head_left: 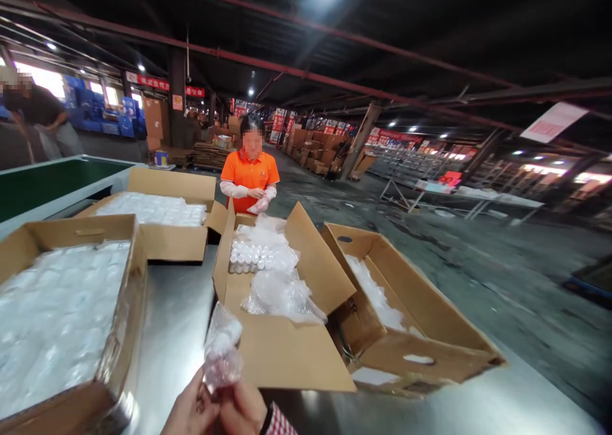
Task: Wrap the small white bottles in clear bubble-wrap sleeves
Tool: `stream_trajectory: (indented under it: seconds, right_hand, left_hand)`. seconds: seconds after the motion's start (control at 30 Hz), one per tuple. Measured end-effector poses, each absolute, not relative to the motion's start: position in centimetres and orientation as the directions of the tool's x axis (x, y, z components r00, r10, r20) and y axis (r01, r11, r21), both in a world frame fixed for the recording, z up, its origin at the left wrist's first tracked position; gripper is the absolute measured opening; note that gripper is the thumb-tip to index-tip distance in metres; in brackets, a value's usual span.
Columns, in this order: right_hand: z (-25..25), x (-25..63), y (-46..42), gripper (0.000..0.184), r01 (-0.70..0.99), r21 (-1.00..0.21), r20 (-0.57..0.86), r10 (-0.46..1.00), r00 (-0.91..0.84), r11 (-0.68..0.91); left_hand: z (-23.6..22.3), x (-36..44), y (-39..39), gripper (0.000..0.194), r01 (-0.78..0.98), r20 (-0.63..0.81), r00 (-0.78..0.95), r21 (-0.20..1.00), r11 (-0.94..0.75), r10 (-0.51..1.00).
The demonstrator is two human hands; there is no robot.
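Holding one clear bag (220,352) at six o'clock: left hand (191,409) and right hand (243,409), both pinching its lower end. Full box (62,320) at nine o'clock. Open box (282,352) of wrapped bottles (253,256) just past the bag. Near-empty box (406,307) at three o'clock. Person in orange (249,176) at twelve o'clock.

Four boxes (282,352) sit on the table (176,320), one tipped at the right. A co-worker (249,173) stands behind them, a bin (52,183) at the left

Bare left hand (191,412); right hand (243,409) wears red-checked cuff (278,422).
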State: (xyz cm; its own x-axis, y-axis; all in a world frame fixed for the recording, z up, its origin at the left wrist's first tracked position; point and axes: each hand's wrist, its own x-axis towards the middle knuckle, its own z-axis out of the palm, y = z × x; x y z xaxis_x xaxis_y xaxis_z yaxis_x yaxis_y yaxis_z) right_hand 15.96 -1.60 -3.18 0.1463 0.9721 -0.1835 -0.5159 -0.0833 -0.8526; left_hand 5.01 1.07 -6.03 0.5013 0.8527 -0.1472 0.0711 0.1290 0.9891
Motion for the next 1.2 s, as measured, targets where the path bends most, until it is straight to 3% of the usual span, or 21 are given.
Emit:
stream_trajectory:
  seconds: [0.17,0.23,0.43,0.6,0.7,0.77,0.83,0.9,1.03,1.1,1.2]
  right_hand:
    - [1.0,15.0,-2.0,0.021,-0.715,-0.699,-0.231,0.945,0.231,0.004]
    - [1.9,14.7,-2.1,0.023,-0.736,-0.676,-0.209,0.948,0.241,0.038]
    - [0.5,14.2,-2.1,0.029,-0.802,-0.598,-0.274,0.938,0.214,0.008]
    - [-1.3,14.4,-1.7,0.030,-0.850,-0.524,-0.374,0.910,0.178,-0.049]
    - [-1.9,14.6,-1.4,0.028,-0.870,-0.487,-0.469,0.864,0.183,-0.080]
    - [-2.0,14.7,-1.6,0.031,-0.874,-0.472,-0.514,0.841,0.170,-0.112]
    - [-1.8,14.9,-2.1,0.037,-0.841,-0.518,-0.500,0.854,0.146,-0.159]
    - [-1.5,15.5,-2.8,0.036,-0.745,-0.645,-0.432,0.885,0.174,-0.169]
    - [-1.7,18.3,-3.0,0.028,-0.413,-0.908,-0.151,0.871,0.468,0.064]
    - [-2.3,20.4,-2.1,0.034,-0.273,-0.955,-0.060,0.825,0.563,0.117]
    - [-3.2,23.1,-0.5,0.049,-0.226,-0.972,-0.066,0.852,0.520,0.063]
  left_hand:
    - [-3.4,3.4,1.8,0.044,0.297,0.024,0.600,0.921,-0.251,0.799]
    - [-1.8,3.1,2.5,0.041,0.333,0.088,0.617,0.871,-0.360,0.782]
    - [-1.3,3.7,3.6,0.009,0.329,0.255,0.565,0.802,-0.498,0.784]
    - [-2.7,4.7,4.2,0.010,0.394,0.269,0.468,0.789,-0.471,0.842]
    - [-2.8,5.0,4.6,0.043,0.369,0.240,0.546,0.791,-0.488,0.802]
    - [-2.7,5.0,5.0,0.048,0.351,0.221,0.600,0.791,-0.501,0.769]
    - [-2.8,4.8,5.7,0.046,0.358,0.199,0.611,0.794,-0.491,0.766]
    - [-2.9,4.6,6.6,0.047,0.381,0.187,0.581,0.797,-0.468,0.792]
    - [-2.6,4.4,9.0,0.047,0.383,0.189,0.517,0.822,-0.423,0.835]
    - [-1.9,4.4,9.9,0.045,0.345,0.184,0.512,0.850,-0.397,0.839]
    - [0.1,4.2,10.3,0.039,0.286,0.157,0.517,0.895,-0.343,0.841]
